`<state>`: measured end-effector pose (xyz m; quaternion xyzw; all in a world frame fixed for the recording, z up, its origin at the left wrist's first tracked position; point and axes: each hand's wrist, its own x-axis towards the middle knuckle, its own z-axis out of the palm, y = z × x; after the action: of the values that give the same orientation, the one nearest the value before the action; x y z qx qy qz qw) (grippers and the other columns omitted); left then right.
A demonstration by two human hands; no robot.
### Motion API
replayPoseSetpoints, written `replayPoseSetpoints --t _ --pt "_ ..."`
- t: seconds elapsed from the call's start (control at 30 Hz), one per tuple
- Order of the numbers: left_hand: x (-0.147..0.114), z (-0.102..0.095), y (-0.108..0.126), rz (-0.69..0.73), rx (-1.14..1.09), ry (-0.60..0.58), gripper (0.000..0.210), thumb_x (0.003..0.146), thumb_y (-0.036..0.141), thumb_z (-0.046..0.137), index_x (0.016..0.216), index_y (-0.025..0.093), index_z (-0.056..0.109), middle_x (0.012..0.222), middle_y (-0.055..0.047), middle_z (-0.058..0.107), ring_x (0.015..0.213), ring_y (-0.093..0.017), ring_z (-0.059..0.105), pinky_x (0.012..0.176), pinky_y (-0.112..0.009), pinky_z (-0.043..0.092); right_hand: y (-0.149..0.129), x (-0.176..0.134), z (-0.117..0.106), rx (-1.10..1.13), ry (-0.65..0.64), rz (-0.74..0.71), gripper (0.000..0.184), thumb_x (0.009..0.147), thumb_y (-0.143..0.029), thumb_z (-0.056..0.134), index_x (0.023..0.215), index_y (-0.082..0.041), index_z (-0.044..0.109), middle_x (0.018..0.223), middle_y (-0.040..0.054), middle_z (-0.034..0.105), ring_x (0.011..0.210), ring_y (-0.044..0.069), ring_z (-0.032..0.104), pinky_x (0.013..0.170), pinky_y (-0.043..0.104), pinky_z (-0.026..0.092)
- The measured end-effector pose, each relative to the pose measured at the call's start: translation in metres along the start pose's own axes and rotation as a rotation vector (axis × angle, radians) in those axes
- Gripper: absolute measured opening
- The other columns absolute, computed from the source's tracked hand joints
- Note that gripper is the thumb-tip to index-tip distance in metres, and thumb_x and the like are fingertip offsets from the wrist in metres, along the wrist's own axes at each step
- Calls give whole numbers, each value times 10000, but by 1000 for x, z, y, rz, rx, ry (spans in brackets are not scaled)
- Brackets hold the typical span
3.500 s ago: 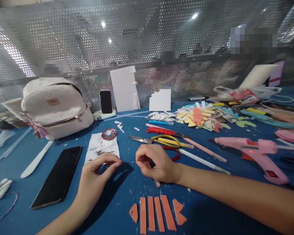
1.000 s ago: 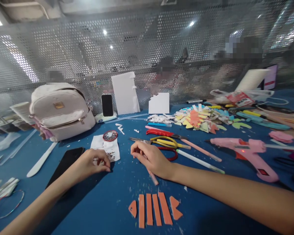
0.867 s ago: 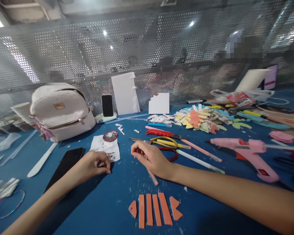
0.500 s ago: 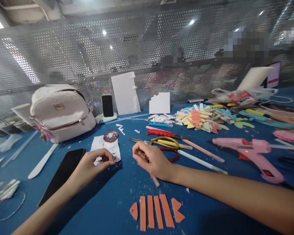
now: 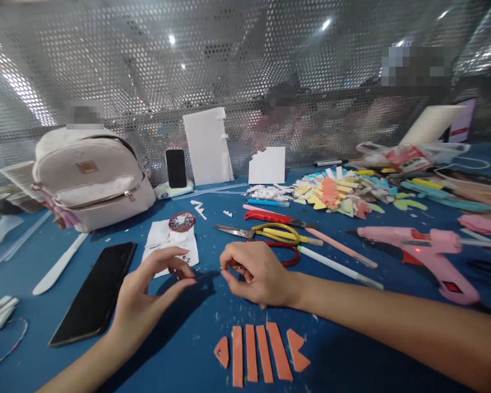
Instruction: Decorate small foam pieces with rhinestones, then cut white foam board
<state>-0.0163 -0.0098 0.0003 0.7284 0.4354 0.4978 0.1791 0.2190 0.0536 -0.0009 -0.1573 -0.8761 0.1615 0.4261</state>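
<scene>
My left hand hovers over the blue table beside a white paper with small dark bits on it. Its thumb and fingertips are apart, with nothing visible between them. To its right, my right hand is closed in a pinch; whatever the fingertips hold is hidden or too small to make out. Scissors with a yellow and a red handle lie just behind it. Below the hands, several orange strips lie in a row between a pointed piece with a hole and a notched end piece.
A black phone and white plastic knife lie at left, near a pale backpack. A pink glue gun rests at right. Behind are a red-handled cutter, coloured scraps and a round red-rimmed container.
My left thumb and fingers have spread from a near pinch. My right hand stays closed in nearly the same place. The view has shifted slightly.
</scene>
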Motion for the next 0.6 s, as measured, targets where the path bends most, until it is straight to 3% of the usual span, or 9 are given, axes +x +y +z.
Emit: replayPoseSetpoints --t 0.23,0.6 --pt "-5 1 1 105 10 23 501 832 41 742 1263 242 583 843 39 719 773 -116 701 858 -232 537 0 0 1 -54 -2 -34 58 846 -139 538 840 -196 525 677 -44 530 533 85 437 523 208 333" --pt "-5 -1 2 111 39 45 481 832 57 748 1250 233 588 849 33 739 774 -117 715 848 -223 544 0 1 1 -60 1 -19 52 838 -145 544 831 -193 526 666 -45 524 534 88 443 519 208 331"
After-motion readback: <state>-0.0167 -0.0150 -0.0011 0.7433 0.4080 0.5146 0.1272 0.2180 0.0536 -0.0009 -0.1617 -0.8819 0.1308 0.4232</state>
